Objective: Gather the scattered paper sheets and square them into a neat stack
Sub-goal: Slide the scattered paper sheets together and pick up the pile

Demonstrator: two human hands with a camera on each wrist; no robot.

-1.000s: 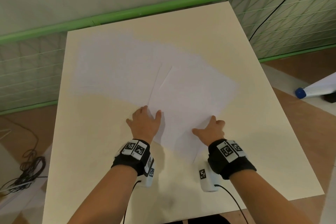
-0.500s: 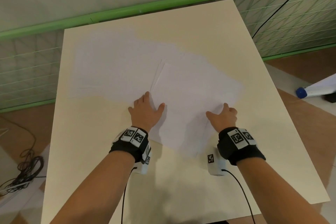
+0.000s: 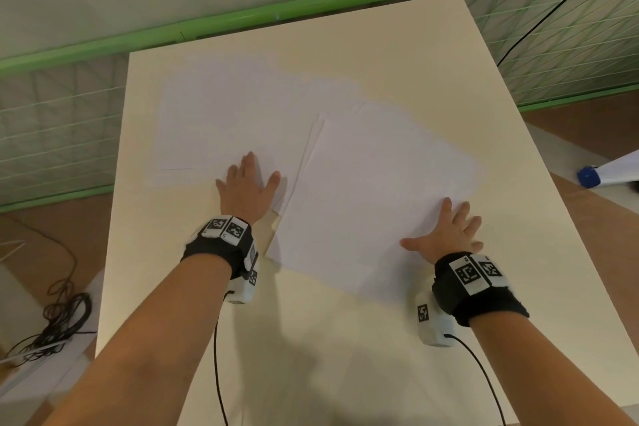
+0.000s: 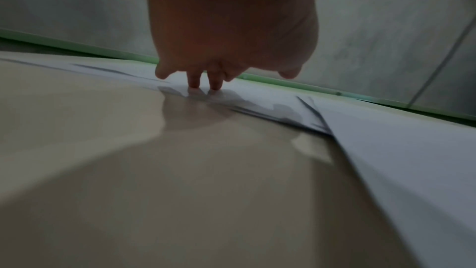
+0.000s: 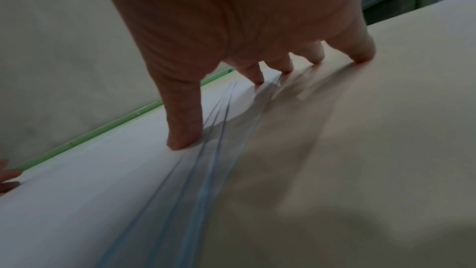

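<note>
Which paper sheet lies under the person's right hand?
On the cream rectangular table, find the right hand near its right side. The tilted white paper sheet beneath it lies uppermost, skewed diagonally, unlike the straighter sheets under the left hand.

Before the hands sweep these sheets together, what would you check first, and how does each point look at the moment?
1. Left hand flat on the left group of sheets: ok, its fingertips press the paper.
2. Right hand on the right group of sheets: ok, spread over their right edge, outer fingers on the table.
3. Edges squared: not ok, several offset edges fan out in the right wrist view.
4. All sheets gathered: not ok, the two groups lie at different angles and overlap only partly.
5. Sheets clear of the table's edges: ok in the head view.
6. How many sheets: cannot tell.
</note>
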